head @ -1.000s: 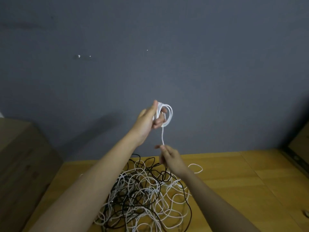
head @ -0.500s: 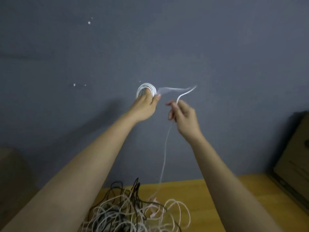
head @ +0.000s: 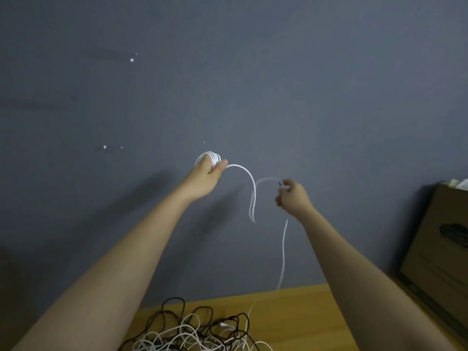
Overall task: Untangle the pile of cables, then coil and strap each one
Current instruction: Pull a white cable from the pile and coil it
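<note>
cable [head: 254,191]: white | pile [head: 192,330]: white, black | wall [head: 278,84]: grey | table [head: 291,323]: yellow-brown

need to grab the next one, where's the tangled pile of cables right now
In the head view the tangled pile of cables lies at the bottom centre on the wooden table, below and between both raised arms, against the grey wall.

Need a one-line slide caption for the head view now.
Left hand holds white coil; right hand feeds cable from pile.

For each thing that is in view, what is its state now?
left hand: raised, grips the white coil.
white coil: wound in several loops.
right hand: raised, pinches the white cable.
white cable: sags between the hands, trails down to the pile.
pile of cables: tangled on the table.
</note>
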